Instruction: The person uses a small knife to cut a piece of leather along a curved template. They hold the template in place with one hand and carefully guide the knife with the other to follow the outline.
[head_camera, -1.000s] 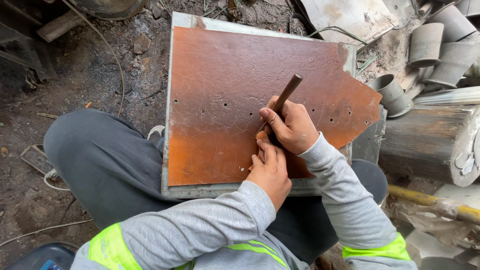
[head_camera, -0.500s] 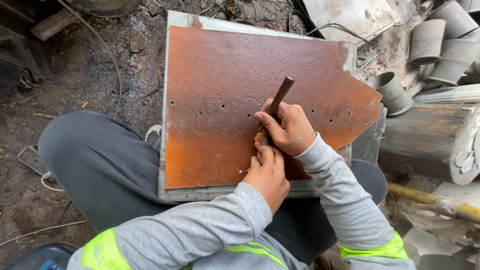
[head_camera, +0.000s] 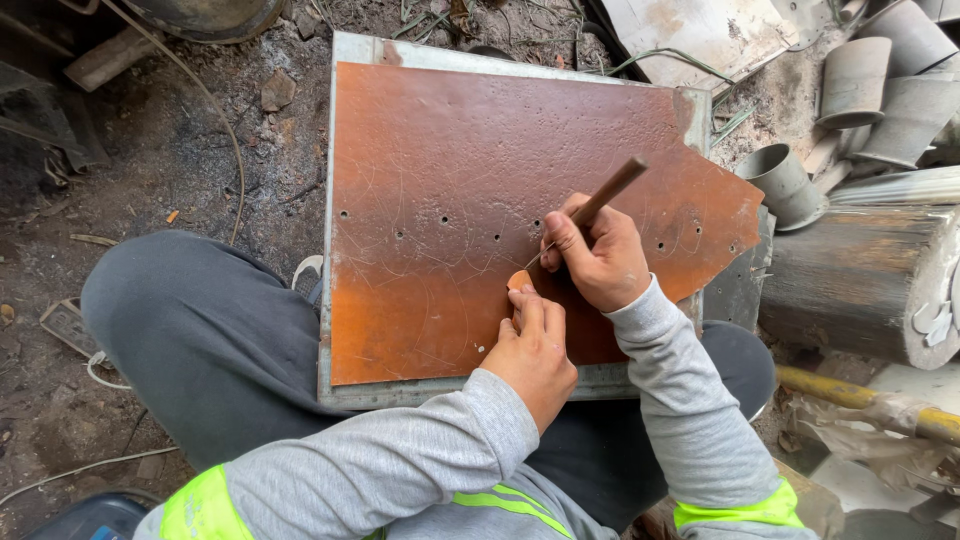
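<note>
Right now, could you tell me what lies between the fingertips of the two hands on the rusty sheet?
In the head view, a small orange disc lies on the rusty sheet, under the left hand fingertips, beside the right hand holding a brown rod.

Both my hands meet close in front of me, forearms in grey sleeves.

My right hand (head_camera: 598, 255) is curled in a fist-like writing grip, fingers (head_camera: 560, 236) wrapped tight, wrist bent inward. My left hand (head_camera: 535, 350) sits just below it, fingers pointing forward and pressing down.

A rusty-brown metal sheet (head_camera: 450, 200) dotted with small holes lies flat; a brown rod (head_camera: 608, 192) stands tilted near its right edge.
</note>
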